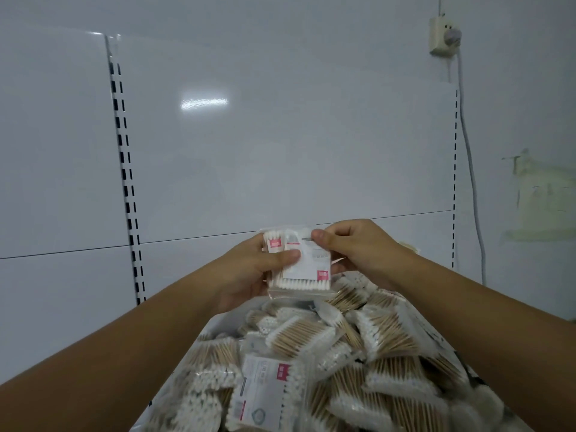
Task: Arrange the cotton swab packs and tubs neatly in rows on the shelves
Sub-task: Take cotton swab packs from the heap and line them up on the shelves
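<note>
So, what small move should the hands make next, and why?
Probably square the clear plastic cotton swab packs together: the left hand grips them, the right hand pinches the top edge, and they overlap unevenly above the loose heap of packs.

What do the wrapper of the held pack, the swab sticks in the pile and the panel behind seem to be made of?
The held pack: thin clear plastic film, likely; swabs show through, and it shines. The swab sticks: pale tan, matte, probably wood or bamboo. The back panel: smooth glossy white, showing a bright reflection; perhaps painted metal, given the slotted upright, but unsure.
</note>
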Action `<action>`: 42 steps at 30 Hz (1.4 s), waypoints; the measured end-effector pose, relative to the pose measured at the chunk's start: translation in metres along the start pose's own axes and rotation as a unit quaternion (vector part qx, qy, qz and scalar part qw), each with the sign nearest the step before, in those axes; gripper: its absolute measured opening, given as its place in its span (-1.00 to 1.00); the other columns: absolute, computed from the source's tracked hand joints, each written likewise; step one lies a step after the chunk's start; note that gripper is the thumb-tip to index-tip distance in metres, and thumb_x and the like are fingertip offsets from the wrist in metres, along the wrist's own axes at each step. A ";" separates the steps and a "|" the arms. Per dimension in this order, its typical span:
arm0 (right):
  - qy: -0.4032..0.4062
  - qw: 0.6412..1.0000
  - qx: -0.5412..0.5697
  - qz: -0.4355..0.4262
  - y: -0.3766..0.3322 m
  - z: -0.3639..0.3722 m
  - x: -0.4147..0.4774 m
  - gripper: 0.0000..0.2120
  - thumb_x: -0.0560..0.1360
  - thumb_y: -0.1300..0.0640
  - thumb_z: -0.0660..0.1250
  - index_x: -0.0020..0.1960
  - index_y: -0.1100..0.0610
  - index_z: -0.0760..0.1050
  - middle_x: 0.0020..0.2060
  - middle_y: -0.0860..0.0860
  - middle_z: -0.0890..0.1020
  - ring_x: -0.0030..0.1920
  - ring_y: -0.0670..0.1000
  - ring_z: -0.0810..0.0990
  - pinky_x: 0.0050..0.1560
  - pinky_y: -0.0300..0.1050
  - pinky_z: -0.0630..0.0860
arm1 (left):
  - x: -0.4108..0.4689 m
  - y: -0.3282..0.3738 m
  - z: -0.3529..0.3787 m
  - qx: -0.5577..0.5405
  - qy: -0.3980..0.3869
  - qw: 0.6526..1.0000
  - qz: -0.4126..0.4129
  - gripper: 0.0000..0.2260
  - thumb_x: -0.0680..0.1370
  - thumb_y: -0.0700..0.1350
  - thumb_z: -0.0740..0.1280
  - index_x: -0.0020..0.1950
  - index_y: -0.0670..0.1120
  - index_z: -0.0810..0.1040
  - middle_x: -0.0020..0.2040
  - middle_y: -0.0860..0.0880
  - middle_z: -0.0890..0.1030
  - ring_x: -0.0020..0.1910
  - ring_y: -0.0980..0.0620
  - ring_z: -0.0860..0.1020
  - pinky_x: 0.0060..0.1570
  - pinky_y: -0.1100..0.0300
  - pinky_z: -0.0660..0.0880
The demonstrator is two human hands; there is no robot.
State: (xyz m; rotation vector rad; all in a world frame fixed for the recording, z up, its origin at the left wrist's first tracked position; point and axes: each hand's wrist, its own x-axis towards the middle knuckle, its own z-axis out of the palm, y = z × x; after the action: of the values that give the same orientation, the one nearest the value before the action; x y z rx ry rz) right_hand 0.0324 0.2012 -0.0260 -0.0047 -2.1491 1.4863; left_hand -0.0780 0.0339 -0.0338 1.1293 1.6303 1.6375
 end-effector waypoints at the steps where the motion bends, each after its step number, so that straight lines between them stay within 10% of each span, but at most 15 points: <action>1: -0.004 1.000 0.003 0.004 0.000 0.002 -0.001 -0.70 0.46 0.05 0.38 -0.05 0.32 0.60 -0.15 0.14 0.71 -0.17 0.07 0.70 -0.14 -0.06 0.66 | 0.000 0.000 0.001 0.004 -0.002 1.000 0.009 -0.59 0.44 -0.18 0.38 0.29 -0.11 0.50 0.13 -0.16 0.66 0.05 -0.11 0.65 -0.12 0.09 0.61; 4: -0.033 0.998 -0.026 0.038 -0.003 -0.004 -0.011 -0.53 0.38 -0.11 0.34 0.06 0.27 0.57 -0.06 0.09 0.70 -0.09 0.04 0.70 -0.04 -0.06 0.65 | -0.001 -0.004 -0.003 0.025 0.040 0.998 0.031 -0.58 0.40 -0.28 0.41 0.26 -0.16 0.51 0.08 -0.15 0.67 0.03 -0.14 0.66 -0.11 0.07 0.62; 6: -0.069 0.968 -0.240 0.031 -0.003 -0.018 -0.026 -0.48 0.33 -0.25 0.34 0.11 0.10 0.56 -0.02 -0.06 0.66 -0.06 -0.09 0.66 -0.01 -0.14 0.60 | 0.001 -0.006 -0.005 0.029 0.070 0.997 0.034 -0.66 0.46 -0.32 0.38 0.23 -0.17 0.51 0.05 -0.17 0.68 0.02 -0.16 0.66 -0.08 0.05 0.62; 10: -0.176 0.778 -0.600 0.071 0.014 -0.048 -0.058 -0.32 0.34 -0.24 0.47 0.38 -0.10 0.36 0.24 -0.17 0.45 0.23 -0.09 0.43 0.22 -0.16 0.40 | 0.006 -0.005 -0.003 0.051 0.085 0.995 0.020 -0.74 0.49 -0.30 0.36 0.17 -0.15 0.53 0.00 -0.15 0.70 -0.04 -0.13 0.68 -0.11 0.07 0.61; 14: -0.156 0.773 -0.614 0.020 0.037 -0.057 -0.071 -0.40 0.41 -0.09 0.43 0.41 -0.12 0.34 0.29 -0.16 0.43 0.27 -0.09 0.38 0.28 -0.16 0.34 | 0.012 -0.007 0.011 0.058 0.093 0.994 0.009 -0.74 0.48 -0.28 0.37 0.16 -0.14 0.55 0.00 -0.15 0.70 0.00 -0.16 0.66 0.03 -0.02 0.58; 19: -0.060 0.864 -0.499 -0.033 0.053 -0.070 -0.071 -0.69 0.45 0.04 0.37 0.19 -0.08 0.53 0.04 -0.18 0.58 0.03 -0.16 0.52 0.03 -0.27 0.45 | 0.007 -0.007 0.021 0.045 0.135 0.990 0.008 -0.71 0.49 -0.26 0.38 0.21 -0.14 0.54 0.02 -0.16 0.69 0.02 -0.18 0.66 0.11 -0.07 0.54; 22: 0.055 0.998 -0.031 0.024 0.038 -0.056 -0.074 -0.84 0.53 0.24 0.26 -0.01 0.06 0.58 -0.11 -0.03 0.63 -0.18 -0.11 0.60 -0.18 -0.23 0.54 | -0.007 0.000 0.021 0.050 0.205 0.977 0.032 -0.75 0.50 -0.26 0.38 0.17 -0.13 0.54 -0.04 -0.13 0.70 -0.12 -0.07 0.68 -0.06 0.03 0.56; 25: -0.048 0.921 0.374 0.096 0.014 -0.027 -0.078 -0.74 0.35 0.19 0.20 -0.04 0.23 0.58 -0.13 0.21 0.63 -0.26 0.10 0.59 -0.42 -0.11 0.53 | -0.036 0.006 0.029 0.088 0.266 0.958 0.059 -0.79 0.50 -0.23 0.40 0.11 -0.07 0.54 -0.06 -0.10 0.71 -0.16 -0.05 0.69 -0.20 0.08 0.59; 34: -0.263 0.789 0.529 0.171 0.002 0.112 -0.131 -0.57 0.21 0.00 0.51 0.00 0.22 0.67 -0.08 0.25 0.68 -0.30 0.12 0.68 -0.45 -0.08 0.61 | -0.196 -0.040 0.036 -0.041 0.428 0.901 0.063 -0.64 0.34 -0.24 0.39 0.13 -0.10 0.54 -0.04 -0.15 0.70 -0.11 -0.16 0.69 -0.29 0.04 0.60; 37: -0.291 0.811 0.476 0.176 0.007 0.169 -0.158 -0.36 -0.11 0.08 0.70 -0.03 0.08 0.69 -0.06 0.21 0.69 -0.25 0.14 0.69 -0.39 -0.07 0.59 | -0.264 -0.058 0.024 -0.077 0.463 0.882 0.039 -0.55 0.28 -0.19 0.40 0.17 -0.13 0.54 0.00 -0.18 0.69 -0.03 -0.20 0.67 -0.12 -0.05 0.60; 42: -0.325 0.860 0.357 0.166 -0.009 0.288 -0.206 -0.58 0.20 0.28 0.41 0.02 0.01 0.66 -0.07 0.15 0.70 -0.17 0.17 0.70 -0.34 -0.06 0.59 | -0.397 -0.076 -0.011 -0.101 0.564 0.819 0.022 -0.55 0.25 -0.21 0.40 0.15 -0.18 0.56 -0.02 -0.22 0.69 -0.05 -0.24 0.67 -0.05 -0.10 0.59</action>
State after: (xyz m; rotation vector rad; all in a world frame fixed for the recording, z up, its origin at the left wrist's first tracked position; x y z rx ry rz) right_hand 0.0924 -0.1126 -0.1782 0.4750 -1.9504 2.7320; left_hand 0.0926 -0.3037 -0.1756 -0.0468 1.9468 2.6766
